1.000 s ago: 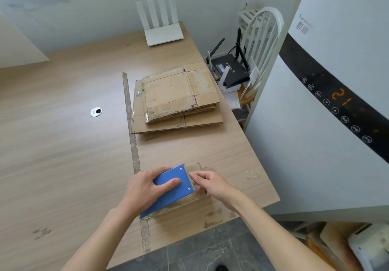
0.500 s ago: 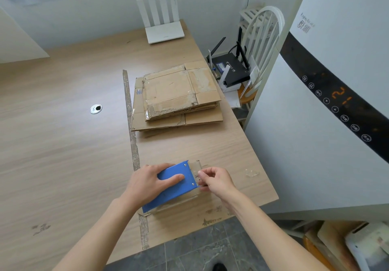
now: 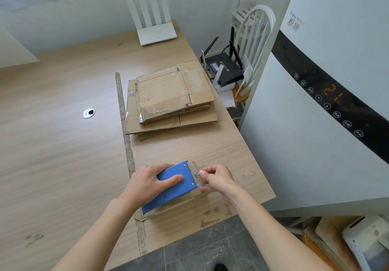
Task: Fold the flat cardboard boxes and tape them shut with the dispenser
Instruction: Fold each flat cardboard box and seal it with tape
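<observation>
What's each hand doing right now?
Left hand: holding the dispenser, fingers over its top.
Right hand: pinching at the tape end by the dispenser's front.

Head-worn camera looks steeply down, close over the table (image 3: 63, 144).

A small office or stockroom: pale wooden desk (image 3: 63, 144), white four-antenna router (image 3: 154, 26), tall white air conditioner (image 3: 315, 123).
</observation>
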Demonstrator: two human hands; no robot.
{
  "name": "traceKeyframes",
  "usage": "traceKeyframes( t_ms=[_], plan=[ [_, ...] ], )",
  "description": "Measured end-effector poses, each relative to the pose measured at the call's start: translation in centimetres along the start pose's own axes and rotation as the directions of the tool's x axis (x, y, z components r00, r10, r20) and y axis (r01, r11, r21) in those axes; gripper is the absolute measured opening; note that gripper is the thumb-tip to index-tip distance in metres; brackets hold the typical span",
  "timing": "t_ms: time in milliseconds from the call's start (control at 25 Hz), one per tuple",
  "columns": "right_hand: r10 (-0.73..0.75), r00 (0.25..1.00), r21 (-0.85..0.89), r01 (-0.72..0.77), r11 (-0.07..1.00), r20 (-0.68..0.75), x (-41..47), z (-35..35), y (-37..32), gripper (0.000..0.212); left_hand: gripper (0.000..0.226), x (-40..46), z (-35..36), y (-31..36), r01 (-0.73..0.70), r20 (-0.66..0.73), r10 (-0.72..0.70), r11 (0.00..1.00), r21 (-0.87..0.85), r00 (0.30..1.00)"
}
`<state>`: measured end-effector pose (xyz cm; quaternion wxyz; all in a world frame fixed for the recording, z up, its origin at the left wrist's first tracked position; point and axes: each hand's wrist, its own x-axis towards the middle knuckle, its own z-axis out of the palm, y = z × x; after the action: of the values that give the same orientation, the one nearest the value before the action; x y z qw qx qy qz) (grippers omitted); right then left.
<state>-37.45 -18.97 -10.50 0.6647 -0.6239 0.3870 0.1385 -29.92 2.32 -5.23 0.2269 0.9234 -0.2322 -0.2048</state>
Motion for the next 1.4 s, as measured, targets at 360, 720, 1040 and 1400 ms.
traceKeyframes(
  t_ms=[360, 720, 1040, 1400],
  plan=[
    [0.021, 0.996, 0.032, -0.019, 0.999, -0.089, 0.5, 0.2, 0.2, 0.004, 0.047, 0.4, 0.0, 0.6, -0.016, 0.033, 0.019, 0.995, -0.096, 0.999],
    [0.004, 0.997, -0.159, -0.017, 0.987, -0.079, 1.5, 0.2, 0.9, 0.008, 0.043, 0.5, -0.1, 0.6, -0.013, 0.054, 0.019, 0.994, -0.107, 0.998],
    [-0.120, 0.985, -0.158, 0.099, 0.983, -0.127, 1.1, 0.9, 2.5, 0.005, 0.049, -1.4, -1.3, -1.9, 0.086, 0.139, -0.036, 0.925, -0.370, 0.990],
    [-0.274, 0.960, -0.298, 0.245, 0.923, -0.059, 0.3, 1.3, 2.8, 0.014, 0.022, -1.9, -0.4, -1.7, 0.118, 0.079, -0.093, 0.907, -0.404, 0.992]
  ],
)
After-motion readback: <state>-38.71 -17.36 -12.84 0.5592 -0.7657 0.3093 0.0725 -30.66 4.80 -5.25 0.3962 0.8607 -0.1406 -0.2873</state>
